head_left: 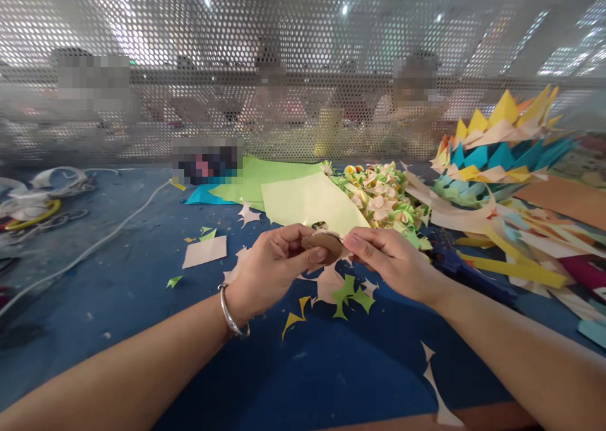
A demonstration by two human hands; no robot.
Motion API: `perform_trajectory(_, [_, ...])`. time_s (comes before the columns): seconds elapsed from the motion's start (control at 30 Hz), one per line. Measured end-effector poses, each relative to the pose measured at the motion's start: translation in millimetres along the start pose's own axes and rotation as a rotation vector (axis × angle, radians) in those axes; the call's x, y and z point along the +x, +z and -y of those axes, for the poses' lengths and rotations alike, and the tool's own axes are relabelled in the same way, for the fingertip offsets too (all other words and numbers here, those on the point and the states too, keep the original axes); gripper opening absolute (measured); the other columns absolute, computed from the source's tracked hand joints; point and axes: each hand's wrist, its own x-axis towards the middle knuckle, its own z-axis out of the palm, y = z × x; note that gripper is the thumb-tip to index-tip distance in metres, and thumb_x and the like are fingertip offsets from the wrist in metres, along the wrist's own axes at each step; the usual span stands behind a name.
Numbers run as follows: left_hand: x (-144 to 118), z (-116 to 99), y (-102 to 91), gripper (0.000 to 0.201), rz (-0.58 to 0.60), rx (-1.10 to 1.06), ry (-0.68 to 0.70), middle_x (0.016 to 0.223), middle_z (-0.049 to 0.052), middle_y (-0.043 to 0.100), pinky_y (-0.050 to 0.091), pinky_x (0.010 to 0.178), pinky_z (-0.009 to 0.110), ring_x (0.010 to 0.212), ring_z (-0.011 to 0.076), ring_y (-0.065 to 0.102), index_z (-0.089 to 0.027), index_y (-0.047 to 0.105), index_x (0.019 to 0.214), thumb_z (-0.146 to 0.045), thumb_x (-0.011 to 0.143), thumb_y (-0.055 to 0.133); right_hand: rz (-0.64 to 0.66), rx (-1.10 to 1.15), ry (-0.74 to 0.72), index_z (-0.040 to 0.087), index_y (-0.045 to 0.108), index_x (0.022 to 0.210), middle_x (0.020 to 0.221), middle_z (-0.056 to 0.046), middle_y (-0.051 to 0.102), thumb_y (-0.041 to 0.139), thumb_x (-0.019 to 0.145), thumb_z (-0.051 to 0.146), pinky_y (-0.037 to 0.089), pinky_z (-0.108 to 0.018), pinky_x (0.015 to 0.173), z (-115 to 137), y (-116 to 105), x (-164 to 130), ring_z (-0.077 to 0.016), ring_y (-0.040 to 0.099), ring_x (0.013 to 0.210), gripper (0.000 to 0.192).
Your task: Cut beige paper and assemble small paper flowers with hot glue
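A round brown cardboard disc (330,247) is gripped between the thumb and fingers of my left hand (265,264), which wears a silver bangle (230,311). At the disc's right edge, my right hand (392,260) is closed in a pinch, its fingertips against the rim. A thin pale edge shows along the top of the disc; I cannot tell whether it is a separate layer of paper. Beneath both hands lie pink paper scraps (328,284) and green paper scraps (348,297). A pale yellow sheet (303,197) lies just beyond the fingers.
Behind the sheet are green paper (274,175) and a pile of small folded paper pieces (379,197). A layered folded-paper piece (497,156) stands at right, near a dark blue tool (473,276). A white cable (89,251) crosses the blue table (142,279) at left. A perforated screen (303,52) stands behind.
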Motion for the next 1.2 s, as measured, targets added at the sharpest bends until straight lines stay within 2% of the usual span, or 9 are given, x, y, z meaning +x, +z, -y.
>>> perform_trajectory(0.33, [0.1, 0.0, -1.8, 0.009, -0.009, 0.031, -0.003, 0.074, 0.000, 0.069, 0.050, 0.065, 0.020, 0.070, 0.0095, 0.062, -0.013, 0.068, 0.085, -0.019, 0.079, 0.070, -0.003, -0.070, -0.029, 0.020, 0.045, 0.065, 0.058, 0.005, 0.033, 0.042, 0.095, 0.058, 0.027, -0.026, 0.050, 3.1, -0.7, -0.6, -0.0083, 0.033, 0.053, 0.049])
perform_trajectory(0.57, [-0.4, 1.1, -3.9, 0.015, -0.005, 0.040, -0.024, 0.081, 0.005, 0.071, 0.053, 0.074, 0.030, 0.077, 0.0156, 0.066, -0.012, 0.068, 0.087, -0.022, 0.077, 0.071, -0.006, -0.106, -0.034, 0.020, 0.042, 0.064, 0.059, 0.004, 0.033, 0.041, 0.095, 0.059, 0.029, -0.027, 0.053, 1.8, -1.8, -1.2, -0.0094, 0.034, 0.056, 0.050])
perform_trajectory(0.67, [0.2, 0.4, -5.0, 0.015, -0.004, 0.056, -0.025, 0.081, 0.006, 0.071, 0.053, 0.073, 0.032, 0.076, 0.0172, 0.065, -0.011, 0.068, 0.086, -0.023, 0.077, 0.072, -0.001, -0.120, -0.040, 0.020, 0.042, 0.065, 0.062, 0.003, 0.035, 0.041, 0.095, 0.060, 0.029, -0.027, 0.054, 1.7, -2.0, -1.4, -0.0101, 0.035, 0.057, 0.050])
perform_trajectory(1.2, [1.1, 1.5, -2.6, 0.009, 0.003, 0.054, 0.038, 0.073, 0.002, 0.066, 0.046, 0.065, 0.027, 0.067, 0.0123, 0.055, -0.013, 0.068, 0.075, -0.022, 0.077, 0.069, -0.029, -0.122, -0.051, 0.020, 0.045, 0.065, 0.060, 0.004, 0.035, 0.041, 0.096, 0.057, 0.029, -0.027, 0.053, 3.2, 0.7, -2.0, -0.0100, 0.034, 0.056, 0.049])
